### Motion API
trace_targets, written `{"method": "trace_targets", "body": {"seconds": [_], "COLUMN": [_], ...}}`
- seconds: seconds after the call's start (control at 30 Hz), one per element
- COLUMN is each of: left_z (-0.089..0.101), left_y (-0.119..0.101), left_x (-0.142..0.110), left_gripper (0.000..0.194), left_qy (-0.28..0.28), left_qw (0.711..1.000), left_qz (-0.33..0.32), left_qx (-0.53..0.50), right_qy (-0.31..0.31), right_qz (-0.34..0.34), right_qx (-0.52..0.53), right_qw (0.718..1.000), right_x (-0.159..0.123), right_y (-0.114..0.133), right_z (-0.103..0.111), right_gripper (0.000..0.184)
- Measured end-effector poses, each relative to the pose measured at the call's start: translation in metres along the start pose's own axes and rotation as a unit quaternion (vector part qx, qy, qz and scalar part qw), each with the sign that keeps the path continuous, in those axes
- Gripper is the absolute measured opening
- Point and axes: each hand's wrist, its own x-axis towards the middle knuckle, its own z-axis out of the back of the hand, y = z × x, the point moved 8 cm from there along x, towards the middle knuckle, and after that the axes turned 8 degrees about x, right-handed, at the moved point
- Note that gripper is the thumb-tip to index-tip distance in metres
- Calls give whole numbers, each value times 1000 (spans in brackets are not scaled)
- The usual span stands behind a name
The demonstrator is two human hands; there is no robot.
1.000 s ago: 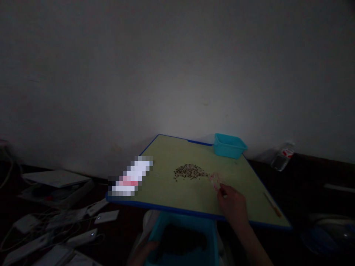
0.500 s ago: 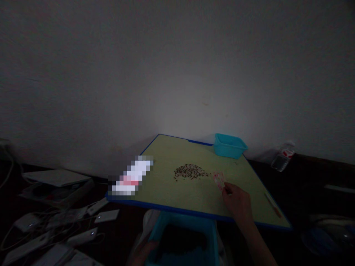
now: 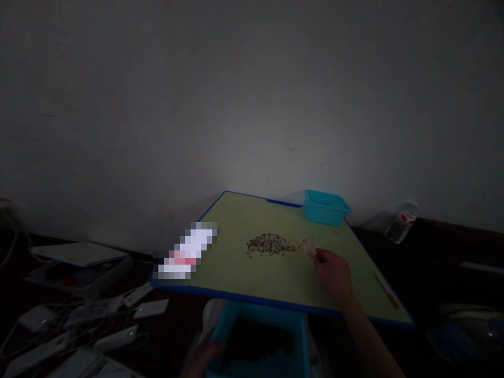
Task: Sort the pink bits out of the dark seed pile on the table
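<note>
My right hand point(image 3: 334, 270) is closed in a pinch on a small clear plastic piece with pink-red print point(image 3: 309, 245), perhaps a packet or card. It is held over the pale tabletop, just right of a pile of small dark and light grains point(image 3: 271, 244) that look like seeds or beans. Below the table's near edge, my left hand point(image 3: 201, 359) grips the left rim of a blue plastic bin point(image 3: 306, 341). Dark contents fill part of that bin, too dim to make out.
On the blue-edged table point(image 3: 244, 278) stand a second blue bin point(image 3: 326, 209) at the back right, a blurred-out bright screen point(image 3: 187, 254) at left and a thin stick-like item point(image 3: 388, 291) at right. Chargers and cables point(image 3: 94, 310) lie left; a bottle point(image 3: 401, 223) rests right.
My right hand has shifted slightly left and up with the plastic piece, which now looks more folded or turned. My left hand stays at the bin, and the grain pile looks the same.
</note>
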Motion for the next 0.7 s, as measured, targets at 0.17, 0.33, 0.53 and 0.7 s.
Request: {"method": "trace_targets", "body": {"seconds": [0.17, 0.33, 0.53, 0.7], "left_z": [3, -4, -6, -5], "left_y": [-6, -13, -8, -3], "left_x": [-2, -7, -7, -4], "left_gripper": [50, 44, 65, 55], "left_qy": [-30, -27, -2, 12], "left_qw": [999, 999, 1000, 1000], "left_qz": [-9, -18, -4, 9], "left_qx": [30, 41, 13, 6], "right_qy": [-19, -3, 6, -7], "right_qz": [7, 21, 26, 30], "right_qx": [9, 4, 22, 44], "right_qw": [1000, 1000, 999, 999], "right_x": [-8, -9, -16, -23], "right_y": [1, 3, 4, 3], "right_z": [2, -1, -1, 3], "right_gripper": [33, 34, 35, 35]}}
